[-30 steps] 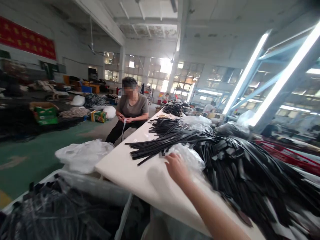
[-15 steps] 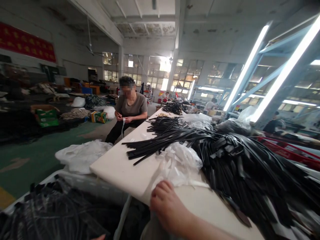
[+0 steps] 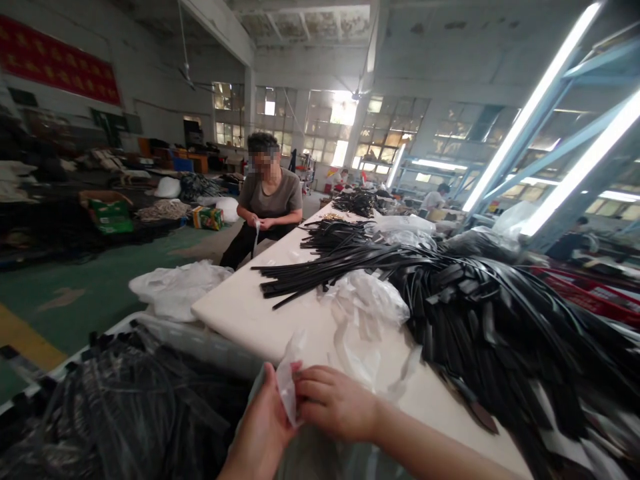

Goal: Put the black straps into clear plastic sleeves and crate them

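Up comes the left hand [image 3: 265, 423], just a fingertip at the bottom edge half a second ago, and the right hand [image 3: 337, 400] has swung back off the worktop's [image 3: 235, 313] near edge to meet it! Now one thin plastic piece [image 3: 287, 390] stands between them. Right hand pinches its edge, fingers bent; the left has its thumb raised alongside, but whether it grips, I cannot tell.

Hard to see: the left fingers, mostly masked by the plastic, and the right fingertips, partly tucked behind it. Both forearms run out of frame below. Left of the hands, the crate [image 3: 210, 343] is cut off, its dark straps [image 3: 125, 407] a blurry tangle.

Counting up: two hands, one held piece, one crumpled plastic heap [image 3: 373, 300] ahead of the right hand, and black straps [image 3: 480, 333] beyond it to the right, too many to number. One seated co-worker [image 3: 273, 193] faces us, ahead and left; two printed cartons [image 3: 107, 213] sit farther back.
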### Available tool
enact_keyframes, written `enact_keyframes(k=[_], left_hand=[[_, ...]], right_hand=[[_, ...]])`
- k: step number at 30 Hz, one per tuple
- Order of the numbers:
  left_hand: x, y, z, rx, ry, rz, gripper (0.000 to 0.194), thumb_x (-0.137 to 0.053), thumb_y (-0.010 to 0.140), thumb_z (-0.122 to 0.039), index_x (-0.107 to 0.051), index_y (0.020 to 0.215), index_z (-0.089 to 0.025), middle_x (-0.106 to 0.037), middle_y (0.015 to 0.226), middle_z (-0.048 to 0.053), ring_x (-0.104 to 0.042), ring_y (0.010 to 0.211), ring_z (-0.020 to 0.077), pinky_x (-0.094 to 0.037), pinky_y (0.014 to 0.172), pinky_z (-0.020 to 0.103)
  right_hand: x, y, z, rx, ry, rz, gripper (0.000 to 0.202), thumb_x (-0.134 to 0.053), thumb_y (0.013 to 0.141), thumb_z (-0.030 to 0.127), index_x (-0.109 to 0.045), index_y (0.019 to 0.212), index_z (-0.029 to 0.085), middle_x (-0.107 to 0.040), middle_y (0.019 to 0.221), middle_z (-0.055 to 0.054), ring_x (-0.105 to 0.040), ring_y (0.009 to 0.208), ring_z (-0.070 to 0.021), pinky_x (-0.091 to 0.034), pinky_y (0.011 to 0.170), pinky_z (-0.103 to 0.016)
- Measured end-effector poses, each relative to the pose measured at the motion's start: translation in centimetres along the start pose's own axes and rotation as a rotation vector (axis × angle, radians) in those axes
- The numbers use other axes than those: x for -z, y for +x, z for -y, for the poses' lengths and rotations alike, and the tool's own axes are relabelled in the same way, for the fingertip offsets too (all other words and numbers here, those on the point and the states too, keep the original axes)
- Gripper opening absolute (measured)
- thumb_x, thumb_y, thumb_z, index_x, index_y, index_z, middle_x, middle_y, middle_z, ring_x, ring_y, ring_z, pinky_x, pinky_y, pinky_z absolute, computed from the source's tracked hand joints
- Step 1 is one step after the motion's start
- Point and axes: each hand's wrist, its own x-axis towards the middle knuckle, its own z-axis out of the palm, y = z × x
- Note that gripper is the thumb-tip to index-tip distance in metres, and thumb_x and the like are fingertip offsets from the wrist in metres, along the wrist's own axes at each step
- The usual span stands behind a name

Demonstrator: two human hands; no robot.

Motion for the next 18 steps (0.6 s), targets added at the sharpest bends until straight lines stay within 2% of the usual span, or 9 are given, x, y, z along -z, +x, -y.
enact_keyframes(k=[2,5,7,8,11,12,14,16,18], left_hand=[[-1.2,0.5,-0.1,-0.043,0.056,-0.032,0.065,-0.076,0.062,-0.069,-0.074,0.106,-0.02,-0.073,0.097,0.009,-0.067,0.087,0.0224,-0.053,0.065,0.027],[-2.1,1.3,-0.6,-0.217,0.211,-0.206,0.054,-0.09,0.051,-0.053,-0.077,0.087,-0.014,-0.074,0.082,0.007,-0.065,0.08,0.0176,-0.052,0.067,0.021],[-2.2,1.5,-1.5,-0.334,0.146,-0.303,0.05,-0.094,0.042,-0.049,-0.074,0.071,-0.013,-0.071,0.071,0.004,-0.062,0.071,0.0134,-0.053,0.065,0.018],[-2.0,1.4,-2.1,-0.385,0.079,-0.329,0.05,-0.096,0.038,-0.047,-0.072,0.066,-0.013,-0.068,0.066,0.001,-0.059,0.063,0.0101,-0.051,0.058,0.016],[-0.8,0.0,-4.6,-0.517,-0.015,-0.38,0.049,-0.098,0.035,-0.035,-0.07,0.069,-0.013,-0.055,0.054,-0.007,-0.038,0.042,0.0006,-0.035,0.038,0.009],[-0.3,-0.7,-5.4,-0.558,0.006,-0.406,0.05,-0.097,0.037,-0.033,-0.071,0.075,-0.014,-0.052,0.052,-0.008,-0.032,0.04,-0.0008,-0.03,0.035,0.008],[1.0,-2.4,-6.4,-0.601,0.07,-0.456,0.046,-0.095,0.044,-0.032,-0.07,0.079,-0.015,-0.047,0.049,-0.01,-0.029,0.038,-0.0004,-0.029,0.034,0.008],[2.5,-4.1,-6.5,-0.57,0.112,-0.485,0.038,-0.093,0.05,-0.035,-0.065,0.068,-0.016,-0.044,0.046,-0.009,-0.03,0.038,0.0014,-0.032,0.035,0.01],[4.1,-5.5,-5.8,-0.511,0.162,-0.499,0.037,-0.091,0.054,-0.039,-0.063,0.065,-0.017,-0.043,0.045,-0.008,-0.031,0.038,0.0029,-0.033,0.035,0.012]], right_hand=[[0.2,-0.5,-0.7,-0.006,0.101,0.03,0.018,-0.049,0.096,0.025,-0.064,0.089,0.019,-0.065,0.106,-0.007,-0.053,0.112,-0.0195,-0.046,0.099,-0.034],[0.6,-0.5,-0.9,-0.035,0.295,0.019,0.027,-0.049,0.096,0.04,-0.066,0.091,0.019,-0.064,0.105,-0.012,-0.056,0.106,-0.0224,-0.049,0.093,-0.036],[1.4,-0.2,-0.9,-0.069,0.474,-0.05,0.038,-0.052,0.093,0.052,-0.066,0.096,0.018,-0.065,0.109,-0.014,-0.059,0.103,-0.0232,-0.051,0.091,-0.036],[1.8,-0.1,-1.0,-0.105,0.578,-0.093,0.042,-0.051,0.092,0.056,-0.067,0.1,0.017,-0.065,0.111,-0.015,-0.061,0.102,-0.0234,-0.051,0.091,-0.037],[2.4,0.0,-2.0,-0.371,0.779,-0.315,0.046,-0.039,0.098,0.055,-0.067,0.1,0.018,-0.067,0.106,-0.013,-0.063,0.1,-0.0225,-0.051,0.09,-0.037],[2.2,-0.1,-2.5,-0.479,0.786,-0.397,0.048,-0.032,0.1,0.053,-0.066,0.096,0.018,-0.067,0.101,-0.012,-0.064,0.096,-0.0215,-0.052,0.087,-0.036],[1.5,-0.2,-4.0,-0.633,0.741,-0.521,0.052,-0.02,0.104,0.047,-0.061,0.09,0.018,-0.066,0.092,-0.011,-0.065,0.086,-0.0191,-0.054,0.076,-0.032],[0.7,-0.3,-5.9,-0.675,0.684,-0.543,0.05,-0.017,0.104,0.043,-0.058,0.09,0.018,-0.064,0.088,-0.01,-0.063,0.077,-0.0174,-0.054,0.068,-0.03],[0.1,-0.3,-8.0,-0.653,0.617,-0.509,0.048,-0.023,0.103,0.046,-0.058,0.088,0.018,-0.062,0.085,-0.009,-0.06,0.076,-0.0175,-0.052,0.071,-0.032]])
